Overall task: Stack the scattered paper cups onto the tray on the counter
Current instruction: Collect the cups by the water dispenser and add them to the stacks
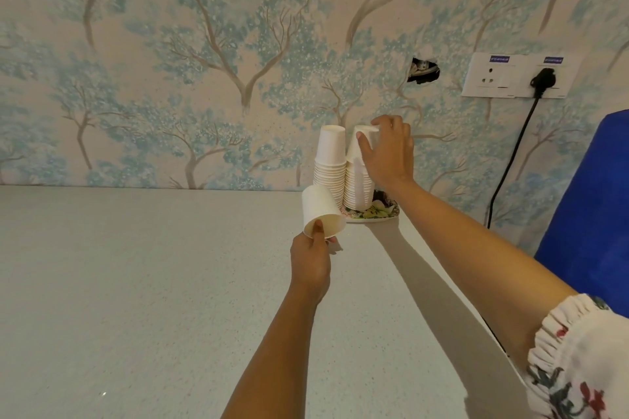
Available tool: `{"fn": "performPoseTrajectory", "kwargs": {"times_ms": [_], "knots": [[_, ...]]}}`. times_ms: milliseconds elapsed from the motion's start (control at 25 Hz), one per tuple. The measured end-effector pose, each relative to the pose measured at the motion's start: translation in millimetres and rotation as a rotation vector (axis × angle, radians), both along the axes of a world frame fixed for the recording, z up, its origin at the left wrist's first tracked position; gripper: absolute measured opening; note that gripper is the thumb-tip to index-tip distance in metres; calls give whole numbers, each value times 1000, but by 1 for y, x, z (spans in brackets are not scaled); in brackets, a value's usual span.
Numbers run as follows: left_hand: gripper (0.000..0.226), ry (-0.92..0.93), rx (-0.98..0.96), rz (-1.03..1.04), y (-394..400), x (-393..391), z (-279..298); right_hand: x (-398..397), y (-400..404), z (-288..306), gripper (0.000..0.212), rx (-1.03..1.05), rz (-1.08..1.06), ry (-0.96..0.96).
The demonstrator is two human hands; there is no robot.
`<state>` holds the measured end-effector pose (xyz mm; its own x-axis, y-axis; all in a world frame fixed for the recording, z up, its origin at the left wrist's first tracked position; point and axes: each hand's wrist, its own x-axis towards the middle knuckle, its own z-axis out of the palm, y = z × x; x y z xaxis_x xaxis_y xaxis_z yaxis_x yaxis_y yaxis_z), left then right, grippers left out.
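While gripping cups (321,211) — both hands (311,260).

Two upside-down stacks of white paper cups (329,167) stood side by side, touching, on a floral tray (377,213) by the wall. Topmost cup (359,143) of right stack sat tilted. One loose cup (321,211) hung inverted, tilted, before the left stack.

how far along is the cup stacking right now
Mostly done: two tall stacks stand upside down on the tray. In hand: the right hand sets a cup on the right stack; the left hand holds one loose cup, not yet stacked. No other loose cups show on the counter.
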<state>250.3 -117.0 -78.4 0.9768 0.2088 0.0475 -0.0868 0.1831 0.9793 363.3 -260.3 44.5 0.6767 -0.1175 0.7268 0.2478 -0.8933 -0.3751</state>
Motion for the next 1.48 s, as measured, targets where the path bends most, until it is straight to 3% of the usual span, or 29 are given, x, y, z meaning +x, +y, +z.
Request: {"fn": "performPoseTrajectory", "kwargs": {"times_ms": [160,240,400,480,680,840,920,960,1080,1160,1240,1480], "knots": [[20,-10,5,-15,0,-1,-1,-22,18,-17,29,67,113,-49],[20,-44,40,1,0,-1,-1,-29,25,-24,35,175,228,113],[32,-45,63,23,-1,-1,-1,-39,38,-31,60,297,383,689],[35,-28,71,55,-2,-1,-2,-40,37,-31,66,305,447,794],[37,-11,80,85,-4,1,-2,-45,29,-24,46,277,580,965],[33,-22,68,59,-5,3,-4,-50,34,-20,61,179,523,1024],[16,-21,44,44,-3,4,-5,-51,36,-13,65,184,479,968],[18,-14,28,38,-3,4,-4,-49,37,-6,65,246,459,876],[39,29,-4,44,-2,8,-3,-36,34,22,56,439,429,382],[40,39,3,50,-4,8,-3,-23,29,42,56,425,378,113],[40,45,-5,51,-5,10,-4,-9,28,54,61,358,321,60],[38,40,4,51,-6,10,-7,19,34,45,60,137,293,182]]}}
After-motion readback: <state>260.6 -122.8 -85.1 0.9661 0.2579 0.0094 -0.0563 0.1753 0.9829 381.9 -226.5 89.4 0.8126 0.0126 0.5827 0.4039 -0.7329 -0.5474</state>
